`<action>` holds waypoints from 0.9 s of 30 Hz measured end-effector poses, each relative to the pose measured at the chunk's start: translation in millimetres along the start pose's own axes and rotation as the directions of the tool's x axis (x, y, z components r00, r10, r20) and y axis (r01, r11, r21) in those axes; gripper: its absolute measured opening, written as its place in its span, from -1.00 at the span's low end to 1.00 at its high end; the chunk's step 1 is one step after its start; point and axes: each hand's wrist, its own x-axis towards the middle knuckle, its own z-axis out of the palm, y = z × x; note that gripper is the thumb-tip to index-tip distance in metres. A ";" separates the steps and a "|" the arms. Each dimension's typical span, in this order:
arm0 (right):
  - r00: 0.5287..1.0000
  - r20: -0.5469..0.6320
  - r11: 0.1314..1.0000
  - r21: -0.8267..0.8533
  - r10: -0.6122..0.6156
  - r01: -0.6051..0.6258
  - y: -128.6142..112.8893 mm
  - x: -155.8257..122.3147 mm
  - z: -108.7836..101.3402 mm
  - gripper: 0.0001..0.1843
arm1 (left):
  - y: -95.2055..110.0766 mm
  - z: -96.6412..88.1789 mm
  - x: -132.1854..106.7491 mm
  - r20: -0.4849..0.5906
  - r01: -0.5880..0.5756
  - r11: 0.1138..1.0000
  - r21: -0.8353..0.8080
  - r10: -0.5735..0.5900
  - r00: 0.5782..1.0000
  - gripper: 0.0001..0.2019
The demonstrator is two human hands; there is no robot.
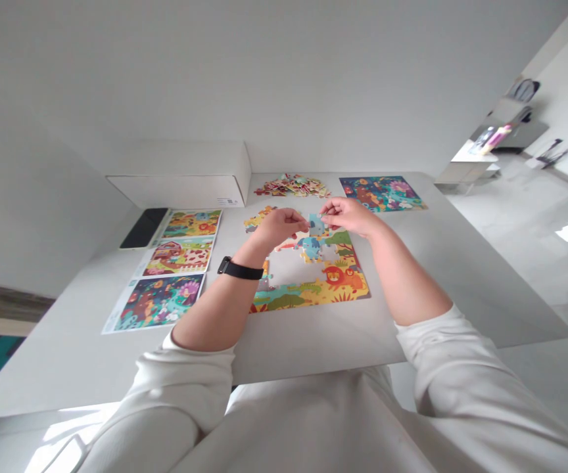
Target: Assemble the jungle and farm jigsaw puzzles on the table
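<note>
**Clerk:** Entry one: hands?

**Cataloguer:** A left hand (279, 226) and a right hand (348, 215), raised close together above the table, both pinching one pale blue jigsaw piece (316, 225) between the fingertips. The left wrist wears a black watch strap (239, 268).

**Clerk:** Location of the piece?

**Cataloguer:** Held over the upper edge of a part-built animal jigsaw puzzle (311, 289), which lies on a white table (426, 289), its middle still open.

**Clerk:** Surrounding items, clockwise from the puzzle?

**Cataloguer:** At 12 o'clock, a heap of loose puzzle pieces (291, 186). At 1 o'clock, a colourful picture sheet (381, 192). At 9 to 10 o'clock, a column of three printed picture sheets (178, 256). At 11 o'clock, a white cardboard box (180, 187). At 10 o'clock, a flat black slab (143, 228).
</note>
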 end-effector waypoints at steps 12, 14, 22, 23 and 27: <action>0.953 0.249 0.978 -0.160 0.171 -0.133 13.7 -4.5 -25.7 -0.56 | -18.9 20.9 -0.9 0.195 -0.113 0.967 0.229 0.068 0.978 -0.82; 0.937 0.285 0.973 -0.166 0.202 -0.159 20.1 -2.5 -25.0 -0.56 | -20.7 21.1 -0.7 0.184 -0.141 0.950 0.279 0.092 0.979 -0.82; 0.885 0.350 0.947 -0.208 0.307 -0.246 40.7 3.5 -21.3 -0.56 | -17.9 24.5 -6.4 0.181 -0.150 0.900 0.409 0.081 0.980 -0.86; 0.882 0.347 0.943 -0.213 0.319 -0.257 43.2 4.3 -21.7 -0.55 | -18.0 25.4 -6.9 0.184 -0.147 0.900 0.409 0.077 0.980 -0.86; 0.877 0.337 0.934 -0.224 0.343 -0.279 51.6 7.3 -23.2 -0.52 | -19.6 28.3 -7.4 0.179 -0.169 0.892 0.420 0.101 0.979 -0.87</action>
